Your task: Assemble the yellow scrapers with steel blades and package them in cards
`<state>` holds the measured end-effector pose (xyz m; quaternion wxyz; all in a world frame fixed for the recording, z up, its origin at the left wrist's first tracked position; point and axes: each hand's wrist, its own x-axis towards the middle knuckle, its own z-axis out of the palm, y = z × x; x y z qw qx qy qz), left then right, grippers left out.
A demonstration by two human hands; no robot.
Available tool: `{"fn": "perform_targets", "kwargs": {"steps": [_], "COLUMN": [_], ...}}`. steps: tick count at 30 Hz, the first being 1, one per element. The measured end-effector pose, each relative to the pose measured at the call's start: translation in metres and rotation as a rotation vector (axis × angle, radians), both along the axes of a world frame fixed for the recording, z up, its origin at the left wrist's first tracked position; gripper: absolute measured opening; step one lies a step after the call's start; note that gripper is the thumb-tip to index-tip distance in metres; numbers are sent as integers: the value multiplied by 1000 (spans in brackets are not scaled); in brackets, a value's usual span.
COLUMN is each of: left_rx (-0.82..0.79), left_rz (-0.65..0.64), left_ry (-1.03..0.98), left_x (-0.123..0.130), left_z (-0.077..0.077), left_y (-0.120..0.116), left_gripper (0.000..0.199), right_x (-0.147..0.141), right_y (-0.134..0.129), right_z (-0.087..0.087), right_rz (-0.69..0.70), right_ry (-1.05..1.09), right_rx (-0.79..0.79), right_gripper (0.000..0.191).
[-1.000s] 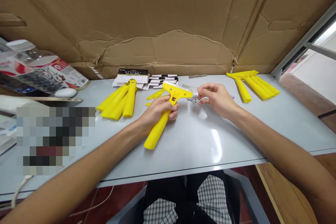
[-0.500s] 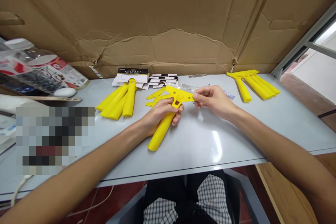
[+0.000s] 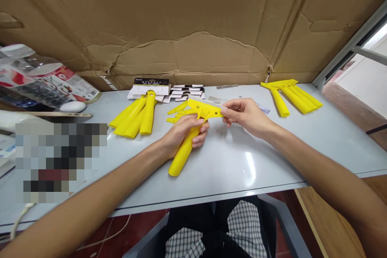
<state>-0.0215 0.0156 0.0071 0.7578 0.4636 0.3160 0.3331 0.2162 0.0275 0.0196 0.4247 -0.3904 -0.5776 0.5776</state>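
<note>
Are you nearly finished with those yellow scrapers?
Hard to say, but maybe not yet. The yellow scrapers lying apart on the right may be done, though I can't tell. In hand: the left hand holds one scraper's grip, and the right hand pinches its wide head. Perhaps left: the yellow scrapers bunched beside the stacked cards.

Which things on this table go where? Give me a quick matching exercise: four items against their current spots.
Items:
1. yellow scraper
2. stack of printed cards
3. bunch of yellow scrapers
4. clear plastic bottle with a red label

Spots:
A. far left of the table
B. gripped by the left hand, head pinched by the right hand
C. back edge of the table, beyond the hands
D. far right of the table

Pairs: 1-B, 2-C, 3-D, 4-A
</note>
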Motion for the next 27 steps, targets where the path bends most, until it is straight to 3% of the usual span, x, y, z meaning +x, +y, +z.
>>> {"fn": "perform_targets", "kwargs": {"steps": [6, 10, 12, 14, 17, 22, 27], "left_rx": [47, 45, 38, 33, 23, -8, -16], "left_rz": [44, 90, 99, 104, 121, 166, 184], "left_ry": [56, 64, 77, 89, 103, 128, 141], "left_x": [1, 2, 3, 4, 6, 7, 7], "left_z": [-2, 0, 1, 4, 6, 5, 2], "left_y": [-1, -4, -4, -4, -3, -2, -1], "left_gripper": [28, 27, 28, 29, 29, 29, 28], "right_x": [-1, 7, 17, 29, 42, 37, 26], "right_y": [1, 11, 20, 29, 39, 40, 36], "right_z": [-1, 2, 2, 0, -7, -22, -32], "right_rz": [5, -88, -167, -216, -195, -108, -79], "right_ry": [-27, -64, -183, -453, -807, -936, -1005], "right_rx": [-7, -3, 91, 308, 557, 569, 676], "right_gripper": [39, 38, 32, 19, 13, 23, 35]}}
